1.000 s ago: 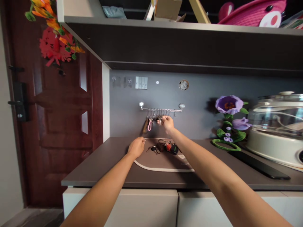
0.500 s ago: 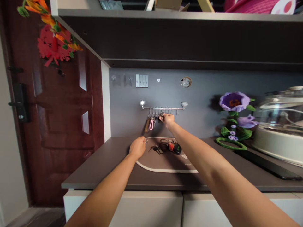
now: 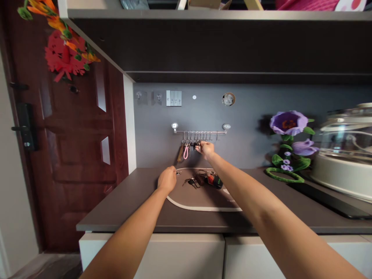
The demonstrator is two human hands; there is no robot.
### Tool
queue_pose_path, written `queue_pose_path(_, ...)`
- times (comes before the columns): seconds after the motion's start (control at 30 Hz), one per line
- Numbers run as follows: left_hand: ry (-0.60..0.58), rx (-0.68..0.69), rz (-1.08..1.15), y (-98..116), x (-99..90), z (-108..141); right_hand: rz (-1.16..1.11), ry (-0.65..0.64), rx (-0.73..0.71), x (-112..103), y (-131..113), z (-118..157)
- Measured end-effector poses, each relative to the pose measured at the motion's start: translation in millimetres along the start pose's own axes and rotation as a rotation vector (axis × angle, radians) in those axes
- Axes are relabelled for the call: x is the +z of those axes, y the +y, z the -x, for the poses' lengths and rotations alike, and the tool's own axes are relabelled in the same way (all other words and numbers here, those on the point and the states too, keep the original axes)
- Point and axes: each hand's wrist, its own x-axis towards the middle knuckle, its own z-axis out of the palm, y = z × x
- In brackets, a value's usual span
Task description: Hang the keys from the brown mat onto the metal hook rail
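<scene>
My right hand [image 3: 206,149] is raised to the hook rail [image 3: 200,132] on the grey wall, its fingers pinched on a small set of keys [image 3: 199,146] at the hooks. Left of it hang several keys, a pink loop [image 3: 186,152] and a brown strap [image 3: 180,153]. My left hand [image 3: 167,179] is closed at the left edge of the brown mat [image 3: 197,205], with a small metal piece showing at its fingertips. On the mat lie a small key bunch [image 3: 192,182] and a black key fob [image 3: 215,181] with a red part.
Purple knitted flowers [image 3: 288,123] stand on the counter at right, beside a black phone-like slab [image 3: 328,200] and a clear-topped white appliance [image 3: 343,170]. A shelf [image 3: 203,42] overhangs the counter. A dark red door [image 3: 72,155] is at left.
My left hand has shifted very slightly left, and more of the metal piece shows beside its fingertips. My right hand stays at the rail with almost no movement.
</scene>
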Motion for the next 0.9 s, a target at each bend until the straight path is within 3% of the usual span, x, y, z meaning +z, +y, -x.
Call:
queue_pose_path(0.27, 0.039, -0.048, 0.045, -7.1, 2.9, -3.6, 0.073, -0.064, -0.009, -7.2, 7.7, 2.5)
queue_pose_path(0.7, 0.04, -0.075, 0.098, -15.0, 9.7, -8.3, 0.05, 0.04, 0.109, -19.3, 27.1, 27.2)
queue_pose_path(0.9, -0.016, -0.104, 0.086, -14.2, 5.6, -7.7, 0.083, -0.136, 0.162, -23.6, 31.6, 60.4)
